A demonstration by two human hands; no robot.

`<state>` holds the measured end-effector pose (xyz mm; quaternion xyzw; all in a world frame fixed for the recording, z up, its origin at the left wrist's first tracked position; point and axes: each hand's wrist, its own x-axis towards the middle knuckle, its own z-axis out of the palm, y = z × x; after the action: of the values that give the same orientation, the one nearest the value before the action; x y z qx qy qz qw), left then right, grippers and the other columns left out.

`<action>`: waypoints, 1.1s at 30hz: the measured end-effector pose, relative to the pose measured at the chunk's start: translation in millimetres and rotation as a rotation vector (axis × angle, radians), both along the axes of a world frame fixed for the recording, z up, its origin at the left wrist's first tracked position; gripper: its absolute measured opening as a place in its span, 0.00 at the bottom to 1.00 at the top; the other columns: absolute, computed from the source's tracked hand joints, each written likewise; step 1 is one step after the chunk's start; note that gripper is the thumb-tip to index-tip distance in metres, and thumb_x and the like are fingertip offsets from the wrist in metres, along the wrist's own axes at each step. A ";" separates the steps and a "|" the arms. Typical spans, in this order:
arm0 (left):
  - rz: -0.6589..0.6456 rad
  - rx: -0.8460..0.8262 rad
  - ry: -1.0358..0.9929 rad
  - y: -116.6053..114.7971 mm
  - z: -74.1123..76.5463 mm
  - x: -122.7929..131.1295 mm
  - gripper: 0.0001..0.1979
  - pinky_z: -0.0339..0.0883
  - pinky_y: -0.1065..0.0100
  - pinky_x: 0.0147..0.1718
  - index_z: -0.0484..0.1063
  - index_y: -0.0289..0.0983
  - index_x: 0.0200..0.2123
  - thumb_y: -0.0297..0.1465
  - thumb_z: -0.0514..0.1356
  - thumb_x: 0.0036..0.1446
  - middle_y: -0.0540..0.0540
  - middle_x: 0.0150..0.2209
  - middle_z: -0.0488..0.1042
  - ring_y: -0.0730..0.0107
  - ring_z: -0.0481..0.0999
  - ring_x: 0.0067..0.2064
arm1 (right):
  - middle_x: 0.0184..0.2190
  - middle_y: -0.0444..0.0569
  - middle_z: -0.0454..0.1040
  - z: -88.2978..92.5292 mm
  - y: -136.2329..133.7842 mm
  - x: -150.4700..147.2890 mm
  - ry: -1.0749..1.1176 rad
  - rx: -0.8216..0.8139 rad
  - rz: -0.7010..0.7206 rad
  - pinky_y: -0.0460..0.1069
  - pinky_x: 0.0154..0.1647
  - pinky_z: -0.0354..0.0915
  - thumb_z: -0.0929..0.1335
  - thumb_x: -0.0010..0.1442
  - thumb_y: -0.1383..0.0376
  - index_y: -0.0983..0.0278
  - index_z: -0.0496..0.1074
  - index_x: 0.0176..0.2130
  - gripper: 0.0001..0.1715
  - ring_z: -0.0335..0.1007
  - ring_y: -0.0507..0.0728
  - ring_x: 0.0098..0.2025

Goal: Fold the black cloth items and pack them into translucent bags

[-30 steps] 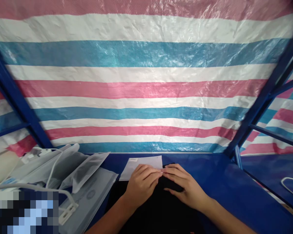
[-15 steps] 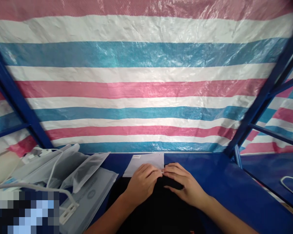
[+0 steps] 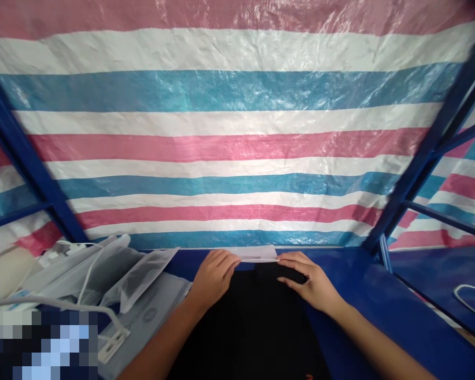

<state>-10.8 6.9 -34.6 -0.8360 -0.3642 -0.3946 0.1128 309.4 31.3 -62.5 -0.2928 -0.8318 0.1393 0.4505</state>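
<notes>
A black folded garment (image 3: 257,322) lies on the blue table (image 3: 364,311) in front of me. At its far end sits a thin white sheet (image 3: 257,254), seen almost edge-on. My left hand (image 3: 215,274) pinches the sheet's left end with curled fingers. My right hand (image 3: 311,279) grips the sheet's right end, its other fingers resting on the black garment. The two hands are a sheet's width apart.
A heap of clear plastic bags (image 3: 114,274) and white hangers (image 3: 63,311) lies at the left. A blue metal frame post (image 3: 415,158) rises at the right, and a striped tarp (image 3: 237,132) hangs close behind the table. Another white hanger (image 3: 473,298) lies far right.
Both hands moved away from me and apart, from touching over the garment to the ends of the white sheet. The sheet went from lying flat to lifted, edge-on.
</notes>
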 end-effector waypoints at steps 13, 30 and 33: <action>0.018 -0.107 0.074 6.1 1.4 -22.5 0.18 0.75 0.56 0.54 0.77 0.40 0.56 0.22 0.53 0.72 0.42 0.48 0.78 0.60 0.78 0.50 | 0.56 0.52 0.82 -9.0 24.0 23.9 0.050 -0.147 -0.151 0.68 0.65 0.73 0.77 0.65 0.50 0.54 0.83 0.54 0.21 0.79 0.68 0.59; 0.150 -0.100 -0.084 9.3 -13.3 -10.6 0.13 0.77 0.58 0.52 0.79 0.40 0.49 0.24 0.56 0.71 0.44 0.47 0.80 0.60 0.80 0.50 | 0.58 0.53 0.79 12.8 0.0 8.1 0.151 -0.388 0.006 0.64 0.67 0.70 0.80 0.60 0.51 0.55 0.82 0.54 0.25 0.76 0.67 0.61; 0.162 -0.096 -0.035 6.3 -13.7 -7.8 0.17 0.77 0.55 0.53 0.78 0.40 0.52 0.20 0.55 0.67 0.43 0.49 0.79 0.58 0.79 0.51 | 0.57 0.54 0.80 12.6 -9.8 -3.2 0.205 -0.422 0.038 0.63 0.66 0.71 0.80 0.60 0.51 0.56 0.81 0.54 0.26 0.77 0.68 0.61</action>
<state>-18.6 13.3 -48.3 -0.8012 -0.4511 -0.3808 0.0977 306.3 21.5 -49.9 -0.3491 -0.7397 0.3474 0.4586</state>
